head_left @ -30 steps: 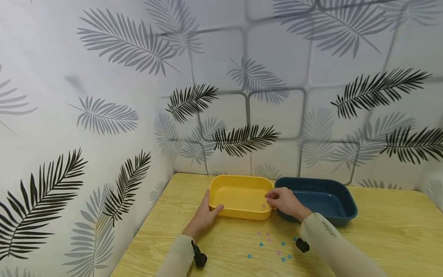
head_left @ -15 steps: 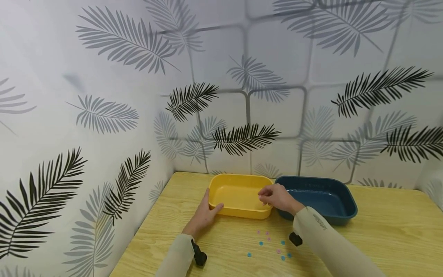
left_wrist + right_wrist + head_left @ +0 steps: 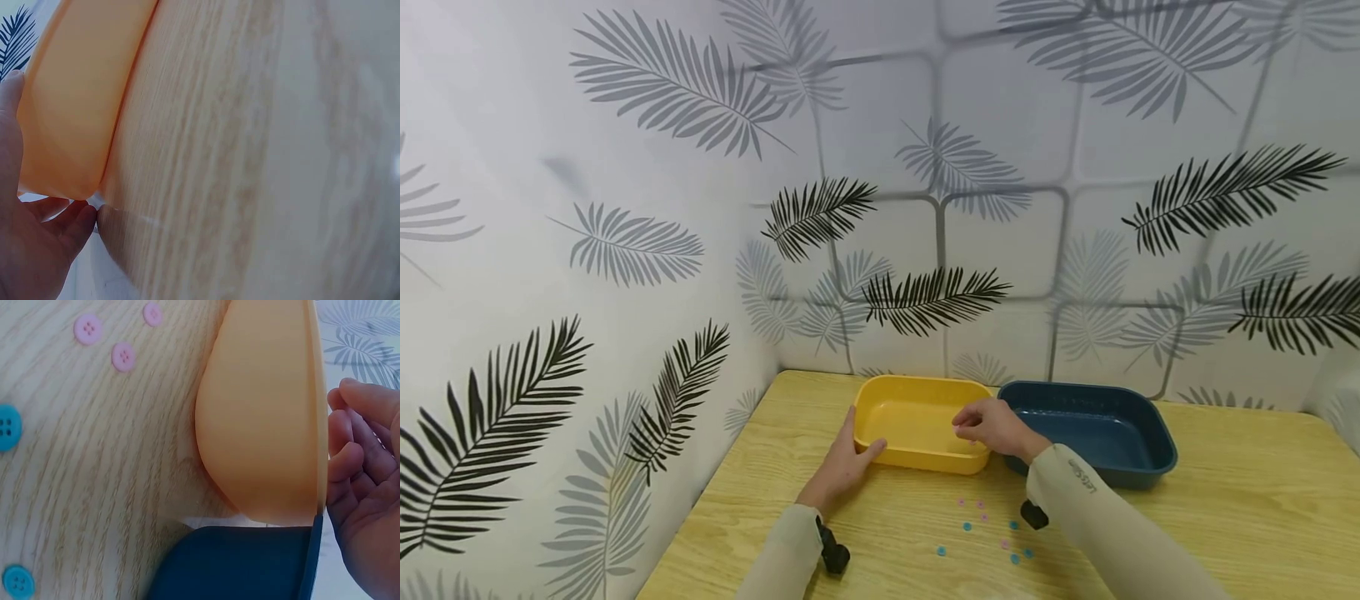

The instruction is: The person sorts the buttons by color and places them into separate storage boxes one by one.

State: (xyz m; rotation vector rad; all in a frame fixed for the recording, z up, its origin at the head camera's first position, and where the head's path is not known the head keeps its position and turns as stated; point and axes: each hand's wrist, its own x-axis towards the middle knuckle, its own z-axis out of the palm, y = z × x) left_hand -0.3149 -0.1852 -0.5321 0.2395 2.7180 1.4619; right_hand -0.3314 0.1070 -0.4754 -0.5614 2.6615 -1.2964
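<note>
A yellow plastic basin stands on the table, its left end held by my left hand, thumb at the front rim and fingers along the side. In the left wrist view the left hand curls round the basin's corner. My right hand is over the right part of the basin, thumb and forefinger together on a small pink button. Below the fingertips, another pink button shows inside the basin. The right wrist view has the right hand beyond the basin's rim, its fingers curled; the pinched button is hidden there.
A dark blue basin adjoins the yellow one on the right, partly behind my right wrist. Several pink buttons and blue buttons lie scattered on the wooden table in front. A leaf-patterned wall rises behind.
My right hand has moved left, from the yellow basin's right rim to farther over its inside. The left hand keeps its hold on the basin.
</note>
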